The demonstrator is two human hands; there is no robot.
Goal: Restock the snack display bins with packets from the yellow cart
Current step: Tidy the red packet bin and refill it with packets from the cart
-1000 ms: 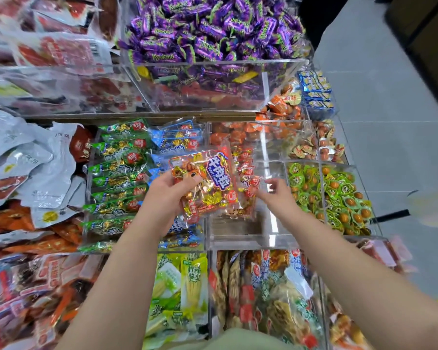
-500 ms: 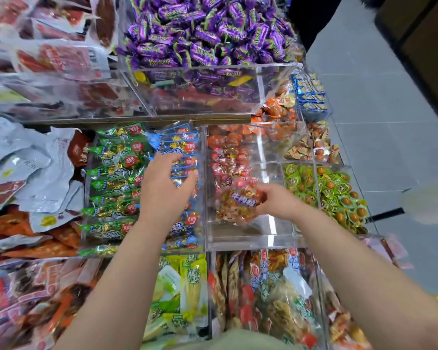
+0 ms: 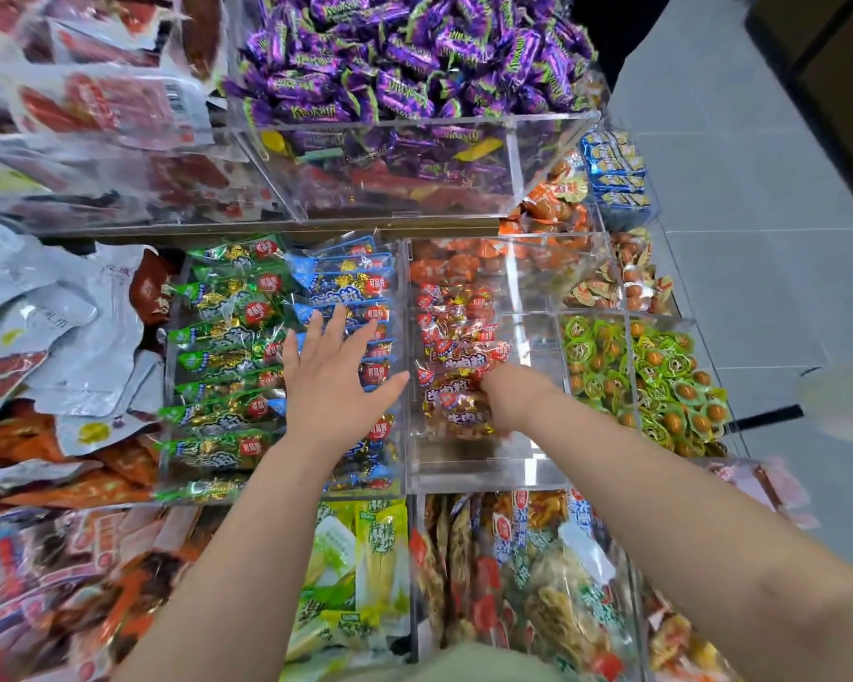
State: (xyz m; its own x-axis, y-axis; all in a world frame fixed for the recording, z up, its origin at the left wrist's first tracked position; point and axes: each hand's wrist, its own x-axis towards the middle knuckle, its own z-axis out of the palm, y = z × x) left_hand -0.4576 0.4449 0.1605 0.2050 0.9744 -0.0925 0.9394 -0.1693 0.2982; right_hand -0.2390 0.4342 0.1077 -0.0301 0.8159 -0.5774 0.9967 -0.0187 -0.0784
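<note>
A clear acrylic bin (image 3: 488, 477) in the middle row holds a pile of red snack packets (image 3: 456, 337) at its left side. My right hand (image 3: 510, 396) reaches down into this bin, and its fingers curl round a red packet (image 3: 456, 396) on top of the pile; the fingertips are hidden among the wrappers. My left hand (image 3: 336, 381) hovers flat with spread fingers over the neighbouring bin of blue packets (image 3: 346, 283) and holds nothing.
Green packets (image 3: 227, 337) fill the bin left of the blue ones. Purple candies (image 3: 405, 66) sit in a raised bin behind. Small green-and-orange sweets (image 3: 651, 376) lie to the right, bagged snacks (image 3: 538, 573) in front. Grey floor (image 3: 759, 238) runs along the right.
My left hand passed the red packet to my right hand, then opened over the blue packets. My right hand carried the packet down into the clear bin onto the pile.
</note>
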